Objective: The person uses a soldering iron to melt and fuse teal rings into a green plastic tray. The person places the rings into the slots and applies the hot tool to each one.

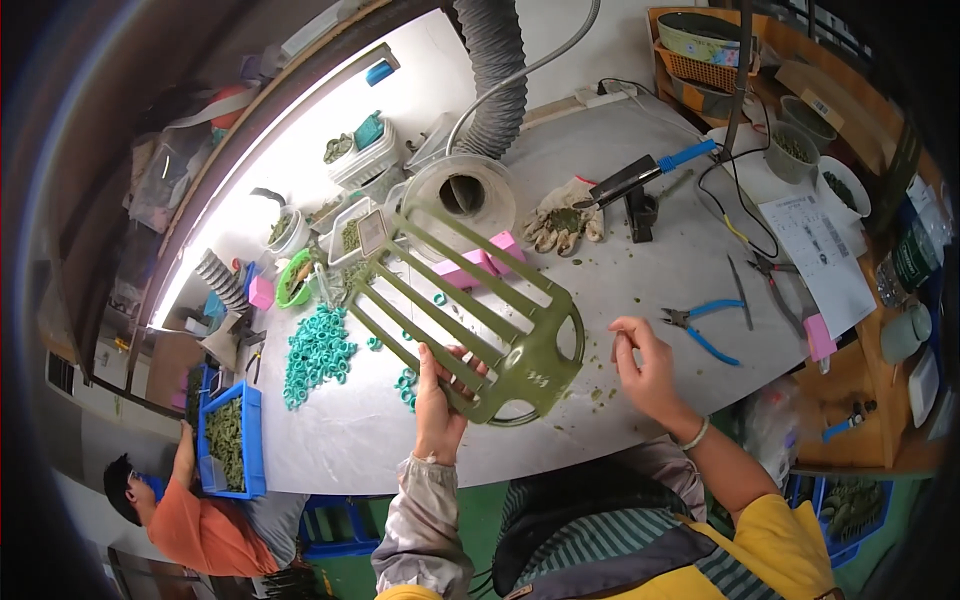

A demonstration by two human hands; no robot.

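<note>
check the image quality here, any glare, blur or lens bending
Head view: white glare washes out the upper left, behind the tubs; head view: fisheye bending bows the table's front edge, and the corners go dark; head view: the green tined part in the left hand looks fairly sharp.

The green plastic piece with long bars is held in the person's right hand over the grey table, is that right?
Not quite: the head view shows the green plastic piece held in the left hand, over the grey table.
</note>
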